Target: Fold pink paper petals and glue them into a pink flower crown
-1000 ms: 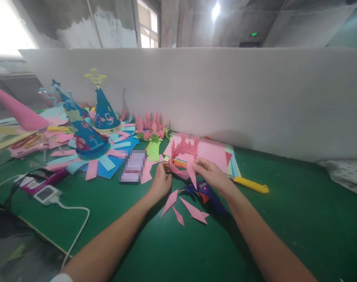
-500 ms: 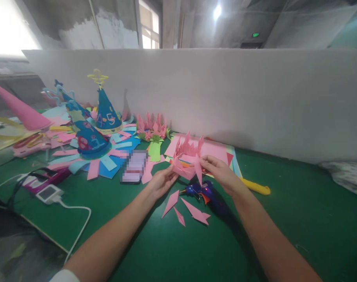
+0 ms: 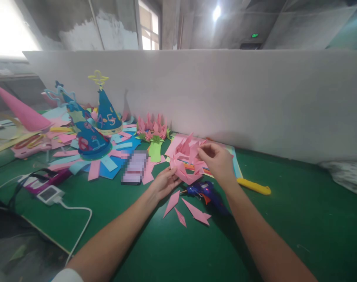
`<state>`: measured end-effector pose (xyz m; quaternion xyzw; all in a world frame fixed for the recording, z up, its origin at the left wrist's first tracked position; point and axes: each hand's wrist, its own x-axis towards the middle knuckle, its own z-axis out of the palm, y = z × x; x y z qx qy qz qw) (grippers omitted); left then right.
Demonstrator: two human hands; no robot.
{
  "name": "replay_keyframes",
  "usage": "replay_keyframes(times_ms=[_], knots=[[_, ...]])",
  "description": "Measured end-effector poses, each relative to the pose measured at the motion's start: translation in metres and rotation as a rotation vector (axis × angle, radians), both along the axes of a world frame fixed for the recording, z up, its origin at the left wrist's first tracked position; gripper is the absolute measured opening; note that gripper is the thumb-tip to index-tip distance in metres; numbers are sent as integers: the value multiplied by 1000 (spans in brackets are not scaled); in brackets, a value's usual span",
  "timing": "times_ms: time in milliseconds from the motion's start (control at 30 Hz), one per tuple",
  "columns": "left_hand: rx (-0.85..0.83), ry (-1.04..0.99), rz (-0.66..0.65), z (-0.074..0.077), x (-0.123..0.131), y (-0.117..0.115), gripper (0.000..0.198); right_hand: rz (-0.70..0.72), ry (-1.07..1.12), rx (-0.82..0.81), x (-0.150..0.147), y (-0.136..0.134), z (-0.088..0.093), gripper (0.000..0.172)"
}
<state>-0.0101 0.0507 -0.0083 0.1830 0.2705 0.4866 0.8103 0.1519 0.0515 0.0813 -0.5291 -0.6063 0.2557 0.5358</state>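
Observation:
A pink folded-paper crown (image 3: 187,172) with pointed tips is held above the green table. My left hand (image 3: 166,183) grips its lower left edge between thumb and fingers. At its upper right, my right hand (image 3: 215,156) pinches one of the pink points. Just below the crown lies a blue hot glue gun (image 3: 206,191) with an orange trigger and a small red light. Several loose folded pink paper pieces (image 3: 196,212) rest in front of its nozzle.
Behind the crown are stacked coloured paper sheets (image 3: 236,160) and a yellow-handled tool (image 3: 254,187). A finished-looking pink crown (image 3: 152,127) stands by the white partition. To the left are blue cone hats (image 3: 91,137), a phone (image 3: 135,167) and a white charger with cable (image 3: 50,194).
My right hand has moved up along the crown's right side, from its lower point to an upper one. The crown has tilted and turned, while my left hand stays at its left edge.

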Motion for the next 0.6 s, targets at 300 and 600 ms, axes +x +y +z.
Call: replay_keyframes(times_ms=[300, 600], knots=[[7, 49, 5, 3, 4, -4, 13, -32, -275, 23, -14, -1, -10, 11], [22, 53, -3, 3, 5, -4, 10, -3, -244, 0, -21, -5, -12, 10]])
